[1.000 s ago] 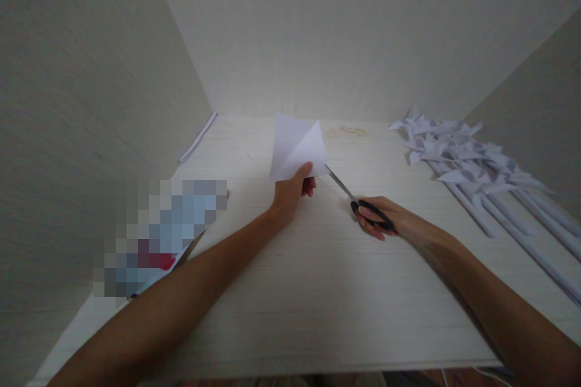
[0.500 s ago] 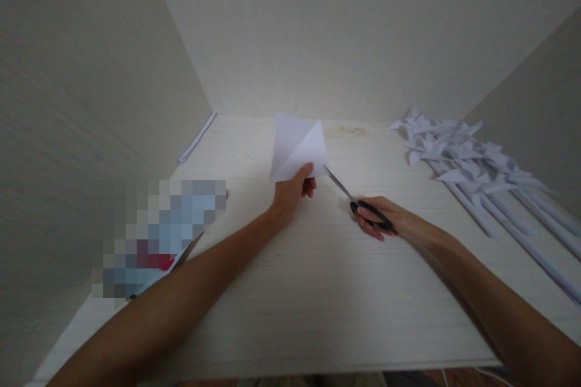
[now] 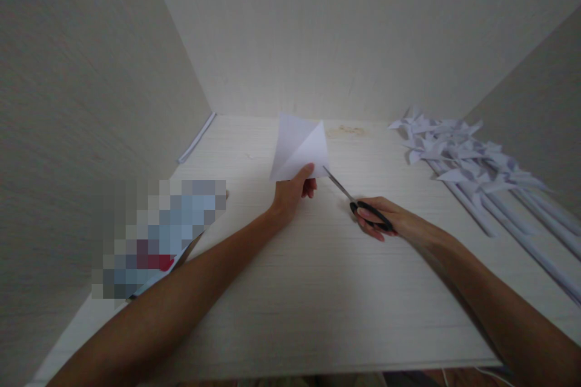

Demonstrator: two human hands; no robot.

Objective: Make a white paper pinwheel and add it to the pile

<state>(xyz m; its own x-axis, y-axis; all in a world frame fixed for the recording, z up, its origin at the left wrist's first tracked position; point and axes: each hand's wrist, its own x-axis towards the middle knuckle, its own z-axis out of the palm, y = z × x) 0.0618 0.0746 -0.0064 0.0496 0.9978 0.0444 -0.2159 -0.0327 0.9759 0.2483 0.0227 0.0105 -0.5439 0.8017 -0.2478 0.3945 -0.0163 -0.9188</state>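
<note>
A square sheet of white paper with a diagonal crease is raised over the middle of the table. My left hand pinches its lower edge, thumb on the near face and fingers curled behind. In my right hand is a pair of scissors with black handles, the fingers closed round the loops. The scissors point up and left, with the blade tips at the paper's lower right corner. The blades look closed together or nearly so.
Several white paper pinwheels on rolled paper sticks lie at the right. A thin white paper stick rests by the left wall. A pixelated item lies beside my left forearm on the white table.
The top of the paper has shifted slightly to the right. Both hands and the scissors have stayed almost where they were.
</note>
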